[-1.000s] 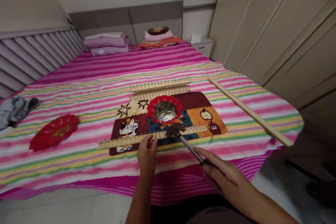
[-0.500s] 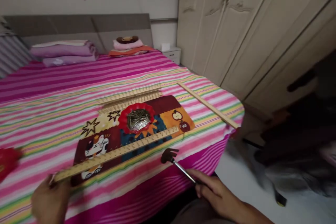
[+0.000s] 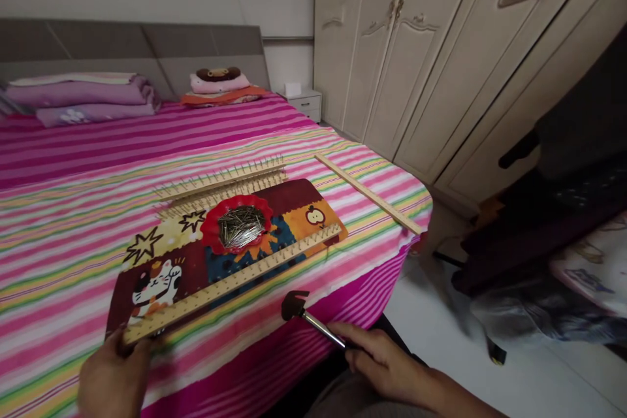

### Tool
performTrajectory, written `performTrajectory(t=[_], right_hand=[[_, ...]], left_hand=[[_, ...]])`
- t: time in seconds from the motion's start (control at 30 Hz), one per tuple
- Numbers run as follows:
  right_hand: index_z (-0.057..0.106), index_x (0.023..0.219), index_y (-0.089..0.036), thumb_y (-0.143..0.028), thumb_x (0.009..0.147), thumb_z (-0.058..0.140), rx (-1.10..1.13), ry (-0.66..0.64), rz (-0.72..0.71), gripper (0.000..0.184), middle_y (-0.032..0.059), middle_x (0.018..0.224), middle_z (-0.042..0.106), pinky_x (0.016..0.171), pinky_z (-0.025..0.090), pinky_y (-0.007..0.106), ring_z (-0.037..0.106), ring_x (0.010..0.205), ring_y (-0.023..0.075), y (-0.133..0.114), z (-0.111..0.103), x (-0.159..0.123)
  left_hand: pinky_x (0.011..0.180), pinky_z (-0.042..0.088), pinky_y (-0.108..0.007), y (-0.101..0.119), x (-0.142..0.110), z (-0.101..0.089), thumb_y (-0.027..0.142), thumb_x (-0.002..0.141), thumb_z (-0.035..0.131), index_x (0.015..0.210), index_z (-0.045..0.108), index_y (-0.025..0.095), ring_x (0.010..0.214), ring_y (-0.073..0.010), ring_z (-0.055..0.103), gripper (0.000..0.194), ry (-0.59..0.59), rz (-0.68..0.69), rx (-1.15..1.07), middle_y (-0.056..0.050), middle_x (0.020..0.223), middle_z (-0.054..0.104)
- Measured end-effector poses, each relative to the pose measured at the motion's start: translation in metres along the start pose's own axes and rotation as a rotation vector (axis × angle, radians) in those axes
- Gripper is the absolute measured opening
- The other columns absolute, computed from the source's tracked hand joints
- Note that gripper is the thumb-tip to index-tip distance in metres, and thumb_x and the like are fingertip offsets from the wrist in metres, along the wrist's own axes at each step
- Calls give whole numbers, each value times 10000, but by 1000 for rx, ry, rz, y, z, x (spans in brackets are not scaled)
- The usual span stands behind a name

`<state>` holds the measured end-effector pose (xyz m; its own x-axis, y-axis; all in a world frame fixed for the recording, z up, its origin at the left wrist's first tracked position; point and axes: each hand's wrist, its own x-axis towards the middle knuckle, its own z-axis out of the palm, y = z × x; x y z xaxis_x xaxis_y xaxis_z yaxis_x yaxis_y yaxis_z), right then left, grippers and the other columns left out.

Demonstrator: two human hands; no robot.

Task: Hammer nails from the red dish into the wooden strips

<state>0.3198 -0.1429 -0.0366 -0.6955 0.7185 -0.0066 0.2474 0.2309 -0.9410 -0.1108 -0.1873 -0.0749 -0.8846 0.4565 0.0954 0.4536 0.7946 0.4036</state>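
Note:
My left hand (image 3: 113, 380) grips the near left end of a long wooden strip (image 3: 235, 279) studded with a row of nails. The strip lies slantwise across a colourful cartoon mat (image 3: 196, 255) on the striped bed (image 3: 88, 209). My right hand (image 3: 386, 366) is closed round the handle of a small hammer (image 3: 306, 317), whose dark head hovers just above the bed's front edge. A red dish (image 3: 238, 225) heaped with loose nails sits on the mat behind the strip.
Two more nailed strips (image 3: 220, 181) lie behind the mat, and a bare wooden strip (image 3: 367, 193) reaches the bed's right corner. Folded bedding (image 3: 83, 96) is at the headboard. Cream wardrobe doors (image 3: 416, 52) stand on the right, with dark bundles (image 3: 533, 241) on the floor.
The view swung right. My left hand slid from the strip's middle to its left end. The hammer came off the strip and back toward the bed's front edge.

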Motion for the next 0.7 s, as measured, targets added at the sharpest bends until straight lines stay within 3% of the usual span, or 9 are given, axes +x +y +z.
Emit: performTrajectory(t=[0.13,0.37,0.7], right_hand=[[562,1283,-153,-167,834,396,15,14,13,478,-24,629,527,587,467,237,486,557,129,4,2,-1],[603,1230,-169,-185,831,409,-2,7,32,444,-37,598,495,528,443,217,449,520,118,6,4,0],[554,1315,-139,-288,858,434,28,20,159,495,-22,622,497,568,454,257,491,572,141,14,6,-1]], left_hand=[[534,415,-359,22,-24,-8,450,627,509,916,668,201,635,-284,538,414,-4,84,113,-80,632,571],[690,462,-401,31,-38,4,413,719,481,1099,659,101,809,-326,603,522,9,185,159,-172,854,670],[889,426,-410,50,-47,12,291,764,461,1107,635,121,1020,-313,586,420,27,252,20,-161,1034,667]])
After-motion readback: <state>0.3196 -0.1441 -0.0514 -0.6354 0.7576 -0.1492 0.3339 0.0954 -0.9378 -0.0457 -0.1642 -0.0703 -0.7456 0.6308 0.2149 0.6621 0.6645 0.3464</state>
